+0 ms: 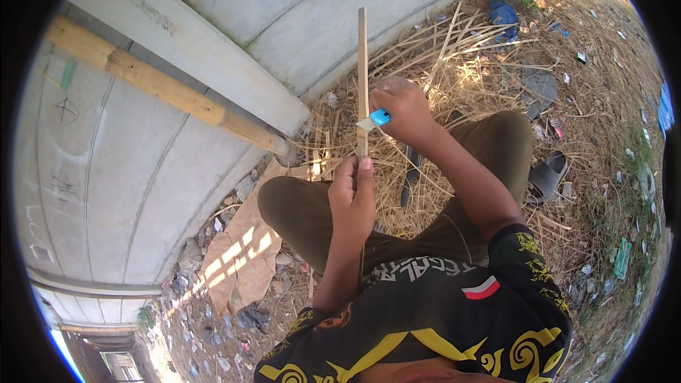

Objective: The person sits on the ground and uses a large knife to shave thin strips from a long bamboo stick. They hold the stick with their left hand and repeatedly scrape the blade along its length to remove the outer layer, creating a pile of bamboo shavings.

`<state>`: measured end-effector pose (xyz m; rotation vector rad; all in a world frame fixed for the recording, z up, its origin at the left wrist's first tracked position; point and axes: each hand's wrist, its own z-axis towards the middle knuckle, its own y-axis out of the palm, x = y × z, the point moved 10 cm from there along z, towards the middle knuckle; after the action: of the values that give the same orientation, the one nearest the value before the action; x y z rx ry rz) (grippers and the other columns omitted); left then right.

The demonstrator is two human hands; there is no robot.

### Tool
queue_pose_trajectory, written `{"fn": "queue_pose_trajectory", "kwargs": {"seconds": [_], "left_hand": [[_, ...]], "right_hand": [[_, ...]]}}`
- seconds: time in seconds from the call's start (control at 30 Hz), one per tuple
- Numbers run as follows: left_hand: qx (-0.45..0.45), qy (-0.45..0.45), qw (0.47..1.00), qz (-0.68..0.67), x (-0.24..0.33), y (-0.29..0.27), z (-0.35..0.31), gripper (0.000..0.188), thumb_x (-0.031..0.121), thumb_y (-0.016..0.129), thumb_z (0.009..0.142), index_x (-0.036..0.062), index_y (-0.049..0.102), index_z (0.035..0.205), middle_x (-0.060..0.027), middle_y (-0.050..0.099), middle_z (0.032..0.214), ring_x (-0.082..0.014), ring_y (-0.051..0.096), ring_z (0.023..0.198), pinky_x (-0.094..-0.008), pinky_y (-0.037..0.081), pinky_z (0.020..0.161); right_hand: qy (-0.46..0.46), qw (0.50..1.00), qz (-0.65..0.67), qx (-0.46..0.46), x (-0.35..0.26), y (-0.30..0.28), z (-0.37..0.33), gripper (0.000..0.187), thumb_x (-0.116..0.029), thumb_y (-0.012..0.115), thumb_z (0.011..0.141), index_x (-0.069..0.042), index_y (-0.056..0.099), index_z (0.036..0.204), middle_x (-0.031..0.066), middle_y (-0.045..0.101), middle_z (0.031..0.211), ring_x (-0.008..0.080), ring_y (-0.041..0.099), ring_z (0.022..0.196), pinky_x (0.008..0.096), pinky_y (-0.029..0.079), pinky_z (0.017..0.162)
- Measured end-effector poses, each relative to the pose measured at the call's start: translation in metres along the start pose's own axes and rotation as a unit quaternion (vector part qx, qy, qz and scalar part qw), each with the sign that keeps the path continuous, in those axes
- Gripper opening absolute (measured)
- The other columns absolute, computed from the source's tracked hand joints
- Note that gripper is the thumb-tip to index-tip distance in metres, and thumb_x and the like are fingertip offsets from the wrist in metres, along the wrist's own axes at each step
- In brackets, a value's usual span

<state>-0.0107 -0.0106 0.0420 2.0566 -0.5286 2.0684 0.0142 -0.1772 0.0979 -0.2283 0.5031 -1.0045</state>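
My left hand [353, 195] is closed round the lower end of a long flat bamboo strip [363, 64], the thumb lying along it. The strip points upright, away from me, over my crossed legs. My right hand [406, 108] grips a blue utility knife [381, 117]. Its blade lies across the strip, a little above my left hand, and touches it or nearly so. On the ground between my knees lies a long dark object [409, 181], perhaps a knife, partly covered by shavings.
Bamboo shavings [397, 206] and loose thin strips [454, 35] cover the ground ahead. A concrete panel wall [340, 7] and a horizontal bamboo pole [163, 92] stand at the left. Brown cardboard [245, 269] lies by my left knee, a dark sandal [546, 177] by my right.
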Motion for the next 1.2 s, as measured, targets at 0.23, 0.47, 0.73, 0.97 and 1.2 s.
{"fn": "queue_pose_trajectory", "kwargs": {"seconds": [0.23,0.47,0.73,0.97,1.2], "left_hand": [[-0.204,-0.159,0.927,-0.273,-0.017,0.028,0.0,0.028,0.033,0.053,0.106,0.0069,0.052,0.095,0.005,0.034,0.065,-0.0029,0.027,0.047,-0.0197,0.021,0.038],[-0.305,-0.183,0.889,-0.289,-0.025,0.031,0.001,0.036,0.042,0.046,0.107,0.0082,0.048,0.093,0.0048,0.034,0.062,-0.0028,0.025,0.046,-0.0192,0.021,0.037],[-0.193,-0.158,0.956,-0.157,-0.043,0.019,0.013,0.034,0.037,0.049,0.107,0.0033,0.056,0.106,0.0044,0.04,0.069,-0.0025,0.034,0.053,-0.0181,0.028,0.043],[-0.166,-0.221,0.958,-0.079,-0.073,0.021,-0.007,0.028,0.031,0.055,0.105,0.0048,0.058,0.114,0.0062,0.04,0.071,-0.0012,0.035,0.056,-0.0184,0.029,0.045],[-0.192,-0.182,0.964,-0.024,-0.1,0.021,-0.019,0.028,0.036,0.051,0.106,0.0101,0.048,0.096,0.0068,0.034,0.065,-0.002,0.03,0.048,-0.0195,0.024,0.041]], "right_hand": [[0.072,0.992,0.099,0.014,0.024,-0.009,-0.001,0.019,-0.015,0.071,0.078,-0.007,0.058,0.068,0.0052,0.054,0.053,0.0244,0.056,0.047,0.0363,0.042,0.047],[0.302,0.933,0.182,-0.069,0.063,-0.005,0.0,0.035,-0.021,0.068,0.086,-0.002,0.048,0.064,0.0068,0.043,0.05,0.0157,0.04,0.046,0.0359,0.038,0.049],[0.446,0.87,0.15,-0.148,0.084,-0.005,-0.014,0.039,-0.03,0.073,0.079,-0.001,0.052,0.064,0.0088,0.054,0.053,0.0179,0.057,0.05,0.0353,0.046,0.05],[0.421,0.887,0.118,-0.149,0.118,0.012,-0.038,0.038,-0.03,0.075,0.075,0.003,0.059,0.064,0.0116,0.056,0.053,0.0213,0.058,0.049,0.0379,0.047,0.05],[0.385,0.904,0.061,-0.177,0.132,0.056,-0.063,0.035,-0.027,0.074,0.077,0.001,0.057,0.063,0.0134,0.056,0.055,0.0209,0.055,0.046,0.0376,0.046,0.048]]}}
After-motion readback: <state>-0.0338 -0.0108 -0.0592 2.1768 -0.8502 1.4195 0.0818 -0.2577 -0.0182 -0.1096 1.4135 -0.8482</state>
